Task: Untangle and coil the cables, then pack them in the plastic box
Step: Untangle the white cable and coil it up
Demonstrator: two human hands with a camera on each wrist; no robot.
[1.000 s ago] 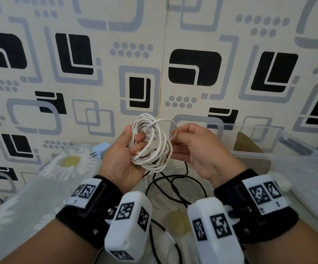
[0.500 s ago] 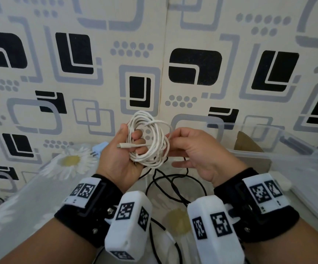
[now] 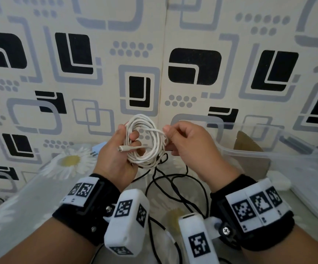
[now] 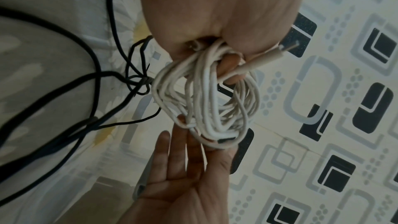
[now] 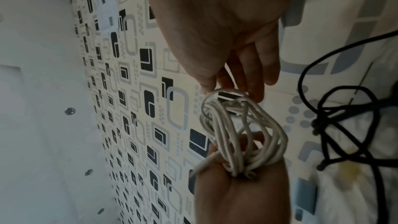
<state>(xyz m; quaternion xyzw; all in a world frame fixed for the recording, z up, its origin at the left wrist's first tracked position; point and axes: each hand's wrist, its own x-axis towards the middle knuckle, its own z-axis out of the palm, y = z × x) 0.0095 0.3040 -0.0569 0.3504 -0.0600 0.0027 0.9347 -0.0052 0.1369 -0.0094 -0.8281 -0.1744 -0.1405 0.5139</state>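
A white cable (image 3: 148, 147) is wound into a coil and held up in front of the wall. My left hand (image 3: 129, 139) grips the coil's left side, fingers through its middle, and the plug end (image 3: 123, 149) lies across the palm. My right hand (image 3: 166, 130) pinches one strand at the coil's upper right. The left wrist view shows the white cable (image 4: 204, 103) bunched under the left hand (image 4: 217, 14), with the right hand (image 4: 189, 176) below. In the right wrist view the right hand (image 5: 232, 84) touches the white cable (image 5: 243, 135). Tangled black cables (image 3: 175, 187) lie on the table below. The clear plastic box (image 3: 299, 161) stands at right.
A floral cloth (image 3: 40, 187) covers the table, and the patterned wall (image 3: 154, 54) rises close behind. A blue charger (image 3: 97, 149) lies behind my left hand. A brown cardboard piece (image 3: 249, 147) stands at the box's near end. The black cables (image 5: 344, 117) sprawl under both wrists.
The white cable's plug end has come through the coil and now lies across my left palm. My right hand has shifted its pinch to a strand at the coil's upper right.
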